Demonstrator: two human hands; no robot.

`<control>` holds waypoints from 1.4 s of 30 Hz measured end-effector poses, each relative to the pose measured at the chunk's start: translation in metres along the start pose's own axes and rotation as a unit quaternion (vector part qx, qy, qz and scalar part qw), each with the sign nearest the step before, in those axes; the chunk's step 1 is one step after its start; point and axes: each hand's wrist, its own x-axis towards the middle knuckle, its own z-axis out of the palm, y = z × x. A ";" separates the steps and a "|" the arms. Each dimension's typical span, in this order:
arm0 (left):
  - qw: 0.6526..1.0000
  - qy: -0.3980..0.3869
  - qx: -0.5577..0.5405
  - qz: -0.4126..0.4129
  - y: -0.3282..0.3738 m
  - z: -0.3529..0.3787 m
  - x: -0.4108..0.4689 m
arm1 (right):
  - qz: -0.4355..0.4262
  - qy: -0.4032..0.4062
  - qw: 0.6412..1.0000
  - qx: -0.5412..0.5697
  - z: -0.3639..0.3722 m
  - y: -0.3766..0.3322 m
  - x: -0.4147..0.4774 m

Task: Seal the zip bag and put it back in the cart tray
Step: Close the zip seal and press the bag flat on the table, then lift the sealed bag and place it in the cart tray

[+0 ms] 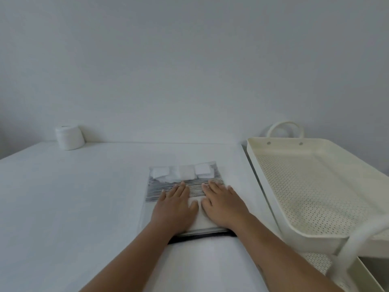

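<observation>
A clear zip bag [183, 175] lies flat on the white table [73, 197], holding striped and white folded cloth. Its dark zip strip [200, 237] runs along the near edge. My left hand [174, 209] and my right hand [223, 205] both rest palm down on the bag, side by side, fingers spread and pointing away from me. Neither hand grips anything. To the right of the table stands the cream cart, whose perforated top tray [311, 186] has nothing in it.
A white jar [69, 137] stands at the table's far left by the wall. The cart's looped handle [286, 128] rises at the tray's far end. A lower cart tray [357, 272] and a cart post [345, 258] show at the bottom right.
</observation>
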 end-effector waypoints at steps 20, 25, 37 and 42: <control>0.986 0.071 -0.129 0.080 -0.050 -0.044 -0.034 | -0.025 0.066 0.969 0.236 -0.027 -0.009 -0.029; 0.983 0.035 -0.162 0.076 -0.062 -0.050 -0.072 | -0.058 -0.032 0.978 0.200 -0.023 -0.033 -0.048; 0.976 0.096 0.035 0.190 -0.035 -0.064 -0.098 | -0.131 0.061 0.987 -0.064 -0.031 -0.060 -0.069; 0.976 0.157 -0.027 0.149 -0.026 -0.098 -0.078 | -0.115 0.129 0.984 0.050 -0.065 -0.054 -0.060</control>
